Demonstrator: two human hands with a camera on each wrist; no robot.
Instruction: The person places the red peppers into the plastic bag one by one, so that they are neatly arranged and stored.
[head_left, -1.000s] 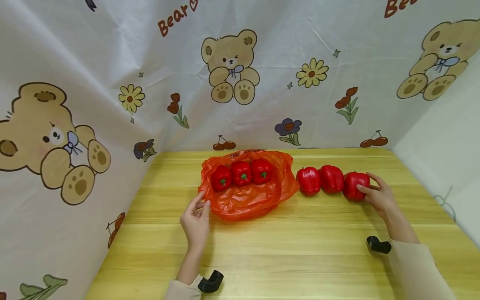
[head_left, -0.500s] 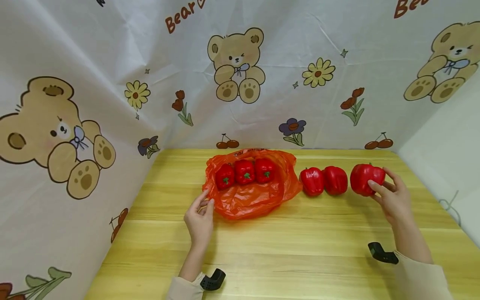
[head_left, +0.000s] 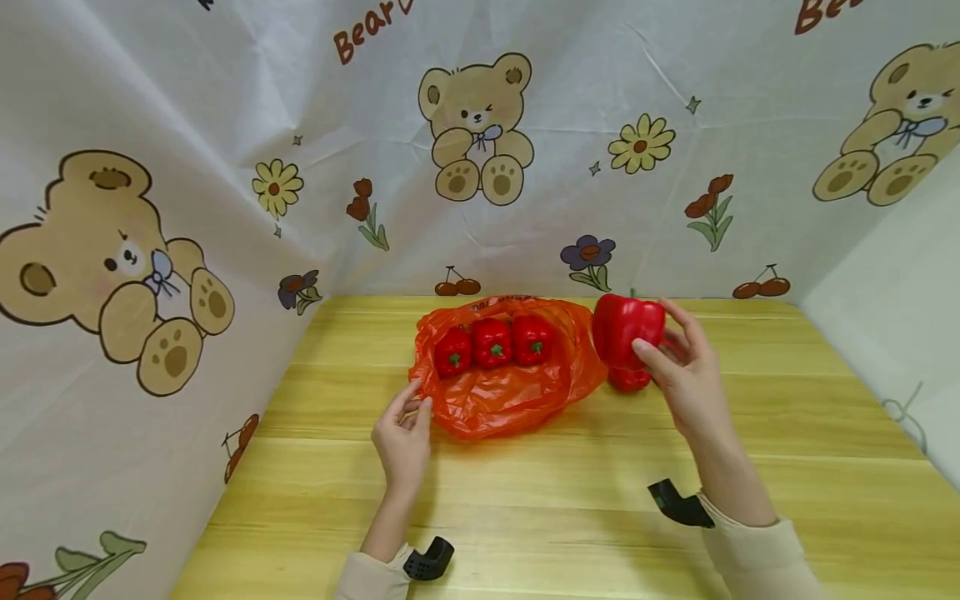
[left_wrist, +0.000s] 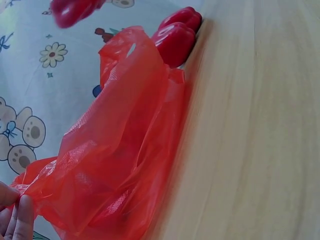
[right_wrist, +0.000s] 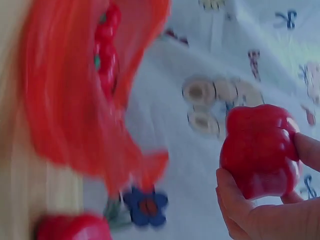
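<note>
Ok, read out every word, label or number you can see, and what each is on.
"Bear" on the patterned backdrop, upper left of the head view.
"Be", rest cut off, on the backdrop, upper right.
Dark print on the orange bag, far rim: too small to read.

Tabletop bell pepper: mostly hidden behind the lifted bell pepper, head view.
Left hand: cropped by the left wrist view's edge.
Orange plastic bag: blurred in the right wrist view.
Bag lettering: too small to read.

Red pepper in right hand
</note>
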